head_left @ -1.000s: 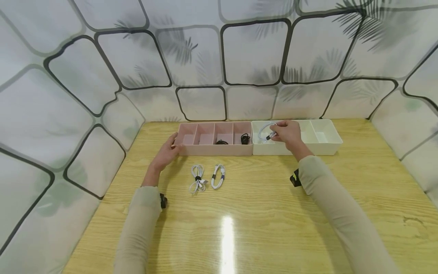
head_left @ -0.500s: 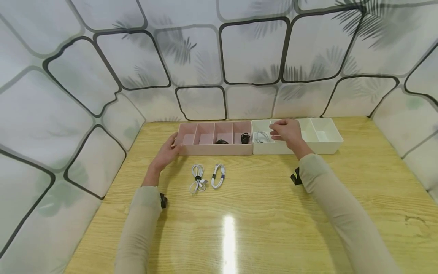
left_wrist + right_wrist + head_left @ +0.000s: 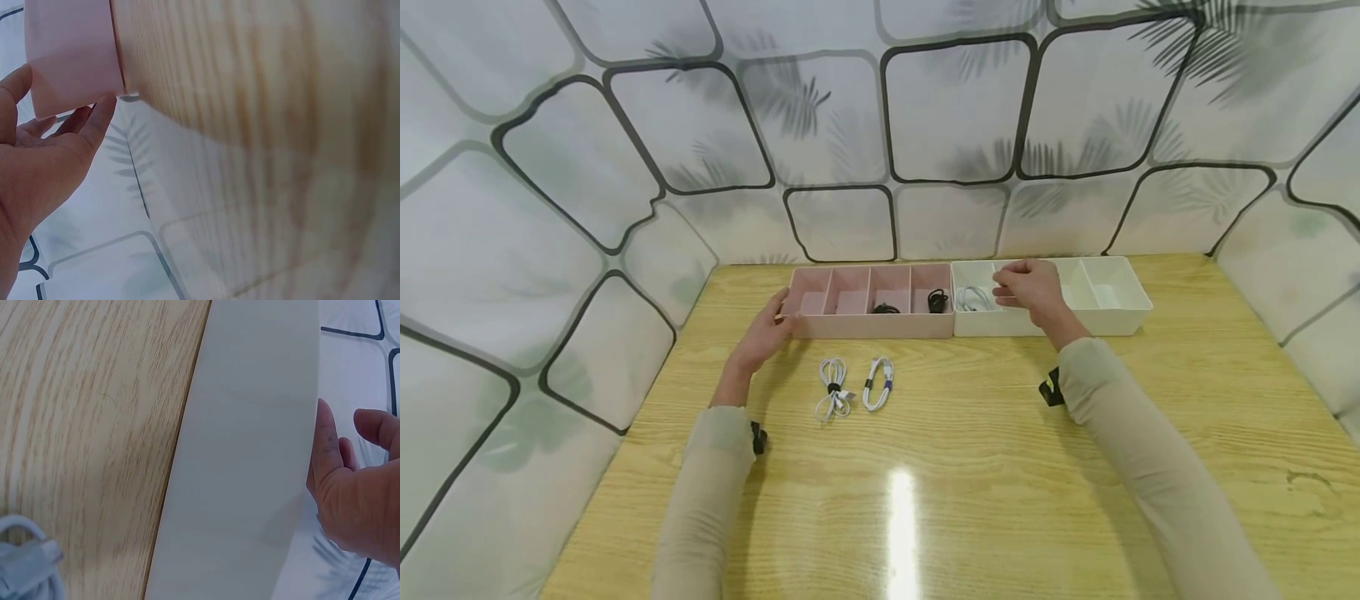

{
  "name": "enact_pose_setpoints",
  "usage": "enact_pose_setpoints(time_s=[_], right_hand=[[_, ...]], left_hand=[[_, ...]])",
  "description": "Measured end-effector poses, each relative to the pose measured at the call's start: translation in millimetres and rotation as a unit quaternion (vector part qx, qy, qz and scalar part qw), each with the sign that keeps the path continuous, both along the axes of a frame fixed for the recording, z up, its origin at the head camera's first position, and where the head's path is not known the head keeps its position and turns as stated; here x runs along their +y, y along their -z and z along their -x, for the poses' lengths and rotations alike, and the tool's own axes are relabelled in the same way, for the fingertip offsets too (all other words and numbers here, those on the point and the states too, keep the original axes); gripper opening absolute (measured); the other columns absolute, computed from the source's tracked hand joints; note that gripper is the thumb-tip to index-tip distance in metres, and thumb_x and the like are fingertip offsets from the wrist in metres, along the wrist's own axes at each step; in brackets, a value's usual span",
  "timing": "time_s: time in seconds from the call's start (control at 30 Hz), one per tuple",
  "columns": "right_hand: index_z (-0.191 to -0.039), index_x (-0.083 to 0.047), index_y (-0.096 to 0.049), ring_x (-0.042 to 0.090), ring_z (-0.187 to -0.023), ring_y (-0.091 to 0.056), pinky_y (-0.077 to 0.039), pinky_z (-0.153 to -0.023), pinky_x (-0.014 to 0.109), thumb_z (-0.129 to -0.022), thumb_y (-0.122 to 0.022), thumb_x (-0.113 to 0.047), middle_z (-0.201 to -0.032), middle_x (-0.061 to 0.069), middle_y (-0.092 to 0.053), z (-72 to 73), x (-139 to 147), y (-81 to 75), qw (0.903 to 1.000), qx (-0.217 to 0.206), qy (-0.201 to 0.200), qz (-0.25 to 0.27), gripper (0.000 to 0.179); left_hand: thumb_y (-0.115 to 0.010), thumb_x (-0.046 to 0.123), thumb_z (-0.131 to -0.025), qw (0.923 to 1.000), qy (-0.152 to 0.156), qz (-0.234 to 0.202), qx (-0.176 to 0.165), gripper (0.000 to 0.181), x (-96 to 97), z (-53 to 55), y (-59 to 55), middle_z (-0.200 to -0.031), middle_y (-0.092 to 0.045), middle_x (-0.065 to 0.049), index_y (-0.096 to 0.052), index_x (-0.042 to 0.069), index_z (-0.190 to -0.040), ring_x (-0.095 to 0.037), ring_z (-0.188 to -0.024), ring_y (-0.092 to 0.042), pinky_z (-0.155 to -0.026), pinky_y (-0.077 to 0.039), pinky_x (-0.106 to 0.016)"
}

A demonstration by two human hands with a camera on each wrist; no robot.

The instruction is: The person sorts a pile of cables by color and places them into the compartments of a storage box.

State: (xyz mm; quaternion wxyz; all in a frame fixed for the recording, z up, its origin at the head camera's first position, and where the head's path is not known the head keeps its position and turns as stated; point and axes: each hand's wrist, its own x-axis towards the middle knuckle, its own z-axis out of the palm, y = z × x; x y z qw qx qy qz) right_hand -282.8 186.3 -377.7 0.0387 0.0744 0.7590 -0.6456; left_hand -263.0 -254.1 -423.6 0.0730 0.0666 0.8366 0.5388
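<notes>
My left hand [image 3: 763,337] touches the left end of a pink divided box [image 3: 872,327], thumb at its near top corner and the fingers along the end wall. Over a cream-white divided box [image 3: 1105,323] hovers my right hand [image 3: 1032,292], thumb apart from the fingers and nothing between them; some fingertips dip behind the front wall [image 3: 244,444] in the right wrist view. A coiled white cable [image 3: 974,298] lies in that box's leftmost compartment, beside the right fingertips. Two bundled black cables [image 3: 937,301] sit in the pink box's two right-hand compartments.
On the wooden table [image 3: 985,467], in front of the pink box, lie two bundled white cables, one tied with a black strap [image 3: 833,389] and one looped in an oval [image 3: 877,384]. The boxes stand end to end near a patterned backdrop [image 3: 955,125].
My right hand has let go of the white cable, which dropped into the leftmost compartment of the white box. My left hand has stayed at the pink box.
</notes>
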Motion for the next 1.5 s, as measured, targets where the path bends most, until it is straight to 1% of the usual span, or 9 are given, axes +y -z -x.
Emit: enact_pose_setpoints(time_s=[0.2, 0.43, 0.5, 0.63, 0.73, 0.93, 1.2, 1.4, 1.5], right_hand=[[-0.115, 0.003, -0.057, 0.008, -0.073, -0.069, -0.058, -0.072, 0.025, -0.097, -0.062, -0.011, -0.088, -0.001, -0.064, -2.5, 2, 0.4, 1.0, -0.003, 0.0, 0.008, 0.024], [-0.109, 0.002, -0.058, 0.008, -0.071, -0.069, -0.058, -0.07, 0.025, -0.096, -0.061, -0.007, -0.089, 0.003, -0.064, -3.8, 4, 0.9, 0.9992, -0.002, 0.009, 0.039, 0.017], [-0.11, 0.003, -0.058, 0.008, -0.071, -0.069, -0.058, -0.07, 0.024, -0.096, -0.061, -0.007, -0.09, 0.003, -0.063, -4.1, 4, 1.7, 0.9991, -0.001, 0.007, 0.041, 0.018], [-0.112, 0.004, -0.057, 0.008, -0.071, -0.069, -0.058, -0.07, 0.024, -0.096, -0.061, -0.008, -0.091, 0.004, -0.063, -4.9, 5, 2.1, 0.9993, 0.001, 0.009, 0.038, 0.02], [-0.112, 0.004, -0.057, 0.008, -0.071, -0.069, -0.058, -0.07, 0.025, -0.096, -0.061, -0.008, -0.094, 0.007, -0.064, -5.3, 6, 2.6, 0.9992, 0.001, 0.009, 0.039, 0.02], [-0.112, 0.003, -0.056, 0.007, -0.07, -0.069, -0.058, -0.07, 0.024, -0.096, -0.061, -0.008, -0.096, 0.009, -0.065, -7.7, 7, 2.4, 0.9988, 0.002, 0.005, 0.049, 0.019], [-0.122, 0.009, -0.053, 0.006, -0.073, -0.07, -0.057, -0.072, 0.023, -0.097, -0.061, -0.01, -0.087, -0.002, -0.065, -12.2, 8, -0.3, 0.9985, 0.006, -0.01, 0.054, 0.033], [-0.131, 0.01, -0.049, 0.007, -0.077, -0.069, -0.058, -0.076, 0.026, -0.098, -0.061, -0.014, -0.101, 0.003, -0.061, -16.6, 11, -0.1, 0.9992, 0.005, -0.022, 0.032, 0.042], [-0.136, 0.009, -0.046, 0.008, -0.08, -0.069, -0.058, -0.078, 0.028, -0.099, -0.06, -0.017, -0.108, 0.003, -0.058, -19.2, 14, 1.0, 0.999, -0.002, -0.037, 0.023, 0.047]], left_hand=[[-0.046, 0.014, -0.105, 1.0, -0.003, 0.004, -0.002, 0.068, 0.2, -0.3, 0.7, -0.156, -0.025, -0.031, -0.007, 0.003, -0.159, -0.045, -0.136, -0.04, -0.096, -0.043, -0.049], [-0.047, 0.017, -0.105, 0.9999, -0.006, 0.008, 0.0, 0.068, -0.6, 1.0, 0.8, -0.157, -0.024, -0.029, -0.007, 0.005, -0.16, -0.045, -0.137, -0.038, -0.099, -0.042, -0.051], [-0.046, 0.015, -0.105, 0.9999, -0.005, 0.007, -0.007, 0.068, 2.9, -3.6, -7.5, -0.156, -0.024, -0.032, -0.007, 0.002, -0.159, -0.046, -0.137, -0.037, -0.1, -0.042, -0.053], [-0.046, 0.014, -0.106, 0.9999, -0.005, 0.008, -0.01, 0.068, 4.2, -3.8, -10.0, -0.156, -0.023, -0.033, -0.006, 0.001, -0.159, -0.047, -0.136, -0.037, -0.099, -0.041, -0.055], [-0.046, 0.017, -0.106, 0.9999, -0.007, 0.011, -0.002, 0.068, 1.7, 0.7, -1.3, -0.156, -0.024, -0.032, -0.006, 0.003, -0.16, -0.047, -0.137, -0.037, -0.1, -0.042, -0.054], [-0.047, 0.018, -0.106, 0.9999, -0.007, 0.01, 0.003, 0.068, 1.3, 0.4, 0.6, -0.154, -0.026, -0.032, -0.007, 0.003, -0.16, -0.046, -0.137, -0.038, -0.099, -0.043, -0.052], [-0.047, 0.018, -0.106, 0.9999, -0.005, 0.01, 0.0, 0.069, 0.4, -0.6, 1.0, -0.156, -0.025, -0.029, -0.006, 0.005, -0.16, -0.043, -0.135, -0.04, -0.093, -0.045, -0.045], [-0.047, 0.018, -0.106, 1.0, -0.005, 0.005, -0.005, 0.069, 0.2, -1.6, -2.1, -0.157, -0.024, -0.028, -0.006, 0.005, -0.16, -0.042, -0.136, -0.039, -0.094, -0.044, -0.046], [-0.047, 0.017, -0.105, 0.9999, -0.004, 0.0, -0.013, 0.069, 2.6, -4.7, -9.7, -0.157, -0.023, -0.03, -0.006, 0.003, -0.16, -0.044, -0.137, -0.037, -0.094, -0.044, -0.047]])
